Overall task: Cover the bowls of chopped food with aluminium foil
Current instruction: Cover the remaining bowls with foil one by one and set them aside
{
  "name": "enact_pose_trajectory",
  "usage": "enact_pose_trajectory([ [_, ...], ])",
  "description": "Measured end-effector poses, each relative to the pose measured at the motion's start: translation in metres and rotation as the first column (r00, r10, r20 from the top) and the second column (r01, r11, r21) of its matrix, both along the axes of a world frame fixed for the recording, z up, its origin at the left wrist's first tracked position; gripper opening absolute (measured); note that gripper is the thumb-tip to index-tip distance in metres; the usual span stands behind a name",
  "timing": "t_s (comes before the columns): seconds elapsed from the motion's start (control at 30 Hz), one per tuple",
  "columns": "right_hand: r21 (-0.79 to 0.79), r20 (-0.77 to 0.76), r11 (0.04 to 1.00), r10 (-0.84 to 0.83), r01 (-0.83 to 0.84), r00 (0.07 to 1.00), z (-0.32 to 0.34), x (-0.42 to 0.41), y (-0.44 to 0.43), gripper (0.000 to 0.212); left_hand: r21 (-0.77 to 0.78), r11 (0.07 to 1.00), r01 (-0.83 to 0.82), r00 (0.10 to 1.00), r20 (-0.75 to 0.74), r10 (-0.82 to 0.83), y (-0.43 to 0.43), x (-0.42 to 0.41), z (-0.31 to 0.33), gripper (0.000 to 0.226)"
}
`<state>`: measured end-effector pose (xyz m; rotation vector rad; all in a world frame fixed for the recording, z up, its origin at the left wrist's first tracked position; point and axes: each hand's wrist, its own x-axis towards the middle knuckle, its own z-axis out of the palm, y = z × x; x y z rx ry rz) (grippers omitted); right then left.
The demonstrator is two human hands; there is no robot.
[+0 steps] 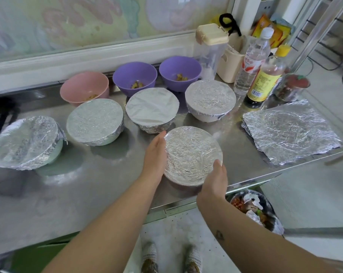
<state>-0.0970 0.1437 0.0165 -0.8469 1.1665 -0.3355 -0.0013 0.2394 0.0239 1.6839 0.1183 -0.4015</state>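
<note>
On the worktop (87, 190), left hand (154, 152) presses flat, right hand (214, 182) grips the rim of the foiled bowl (193, 157); thin foil (184, 142) probably tears

Foil-covered bowls (26, 142) (94, 121) (152, 109) (210, 99) (193, 155): five. Uncovered bowls: three, one pink (85, 87) and two purple (135, 75) (179, 69). Bottles (253, 62) (265, 79): two; pile of loose foil sheets (290, 133): one, sheet count indeterminate.
</note>
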Motion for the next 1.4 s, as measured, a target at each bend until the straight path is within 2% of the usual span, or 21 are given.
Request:
enact_pose_trajectory([
  [0.1, 0.006, -0.006, 1.0, -0.005, 0.005, 1.0, 0.002, 0.007, -0.004, 0.036, 0.015, 0.997, -0.076, 0.997, 0.0, 0.076, -0.001, -0.013, -0.009, 0.04],
  [0.33, 0.004, -0.004, 0.994, 0.108, -0.108, 0.994, 0.01, 0.01, -0.016, 0.025, -0.134, 0.962, -0.238, 0.968, -0.11, 0.224, 0.0, -0.037, -0.017, 0.039],
  [0.4, -0.026, -0.002, 0.985, 0.173, -0.173, 0.985, 0.013, 0.011, -0.026, 0.022, -0.145, 0.954, -0.264, 0.96, -0.135, 0.245, 0.006, -0.039, -0.019, 0.034],
  [0.47, -0.109, -0.01, 0.966, 0.233, -0.233, 0.972, 0.011, 0.012, -0.037, 0.029, -0.106, 0.953, -0.284, 0.955, -0.123, 0.27, 0.012, -0.038, -0.014, 0.03],
  [0.53, -0.178, -0.037, 0.958, 0.223, -0.226, 0.974, 0.002, 0.008, -0.043, 0.042, -0.043, 0.957, -0.288, 0.956, -0.062, 0.285, 0.019, -0.032, -0.01, 0.036],
  [0.6, -0.195, -0.057, 0.962, 0.186, -0.194, 0.981, -0.001, 0.001, -0.036, 0.039, 0.025, 0.97, -0.244, 0.97, -0.019, 0.244, 0.021, -0.021, -0.008, 0.039],
  [0.67, -0.171, -0.043, 0.97, 0.166, -0.171, 0.985, 0.003, -0.006, -0.022, 0.038, 0.063, 0.983, -0.173, 0.984, -0.037, 0.176, 0.018, -0.011, -0.01, 0.042],
  [0.77, -0.045, -0.005, 0.997, 0.069, -0.069, 0.998, 0.007, -0.004, -0.004, 0.038, -0.019, 0.996, -0.083, 0.99, -0.117, 0.08, 0.012, -0.007, -0.012, 0.041],
  [0.87, 0.012, 0.004, 1.0, -0.001, 0.001, 1.0, 0.005, 0.002, -0.002, 0.04, -0.04, 0.993, -0.108, 0.987, -0.126, 0.102, 0.006, -0.012, -0.017, 0.035],
  [1.03, -0.029, -0.035, 0.999, 0.023, -0.024, 0.999, 0.001, 0.008, -0.005, 0.042, -0.098, 0.972, -0.212, 0.968, -0.16, 0.195, 0.003, -0.021, -0.026, 0.033],
  [1.2, -0.089, -0.064, 0.993, 0.076, -0.082, 0.995, 0.004, 0.012, -0.01, 0.033, -0.144, 0.946, -0.289, 0.945, -0.203, 0.258, 0.0, -0.03, -0.023, 0.032],
  [1.3, -0.088, -0.072, 0.981, 0.165, -0.171, 0.984, 0.007, 0.013, -0.023, 0.033, -0.133, 0.95, -0.283, 0.936, -0.254, 0.243, 0.004, -0.034, -0.023, 0.029],
  [1.4, -0.037, -0.057, 0.966, 0.255, -0.257, 0.965, 0.01, 0.017, -0.049, 0.028, -0.049, 0.977, -0.208, 0.952, -0.238, 0.191, 0.014, -0.031, -0.019, 0.026],
])
